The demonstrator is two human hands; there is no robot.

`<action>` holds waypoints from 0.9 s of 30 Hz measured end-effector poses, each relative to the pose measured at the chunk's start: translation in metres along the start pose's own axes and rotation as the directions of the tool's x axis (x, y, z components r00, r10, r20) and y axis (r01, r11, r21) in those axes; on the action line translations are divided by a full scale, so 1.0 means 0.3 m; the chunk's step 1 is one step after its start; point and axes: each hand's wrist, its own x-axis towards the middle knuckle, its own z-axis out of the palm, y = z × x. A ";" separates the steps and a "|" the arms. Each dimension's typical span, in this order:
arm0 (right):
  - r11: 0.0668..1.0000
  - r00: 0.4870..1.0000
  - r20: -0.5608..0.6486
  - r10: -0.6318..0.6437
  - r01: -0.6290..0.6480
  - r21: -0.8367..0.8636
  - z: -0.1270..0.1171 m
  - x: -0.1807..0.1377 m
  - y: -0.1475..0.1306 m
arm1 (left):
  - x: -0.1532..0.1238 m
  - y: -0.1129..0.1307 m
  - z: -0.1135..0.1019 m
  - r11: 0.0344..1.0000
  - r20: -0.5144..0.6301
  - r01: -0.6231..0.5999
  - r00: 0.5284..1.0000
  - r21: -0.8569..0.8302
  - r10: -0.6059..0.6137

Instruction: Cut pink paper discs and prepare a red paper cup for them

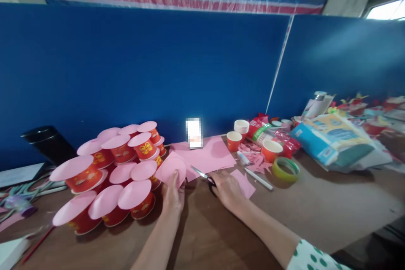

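Observation:
My left hand (173,196) is closed on a piece of pink paper (168,169), which shows a round outline; the thumb lies on top. My right hand (228,190) grips a pair of scissors (200,172) by the handles. The blades point left toward the pink paper but stay apart from it. Left of my left hand stand several stacked red paper cups (144,207) topped with round pink paper discs (135,194). Behind both hands lie larger pink paper sheets (213,154), and a smaller pink piece (243,183) is beside my right wrist.
To the right are a white pen (258,179), a roll of tape (285,169), pink scraps (255,160), upright cups (234,141) and a blue-white package (335,139). A lit phone-like screen (194,133) stands against the blue partition (177,63). A black cylinder (50,143) leans at left.

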 end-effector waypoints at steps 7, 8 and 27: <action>0.997 0.998 -0.028 0.061 -0.062 -0.038 -0.036 0.003 0.077 | -0.013 -0.015 0.001 0.994 0.082 0.012 0.996 0.113 -0.021; 0.996 0.996 -0.043 0.078 -0.080 -0.047 -0.048 0.006 0.097 | -0.016 -0.018 0.003 0.991 0.102 0.012 0.994 0.136 -0.026; 0.796 0.998 -0.047 0.049 -0.011 0.606 -0.064 0.006 0.044 | -0.035 -0.023 0.000 0.979 0.143 0.074 0.984 0.191 -0.102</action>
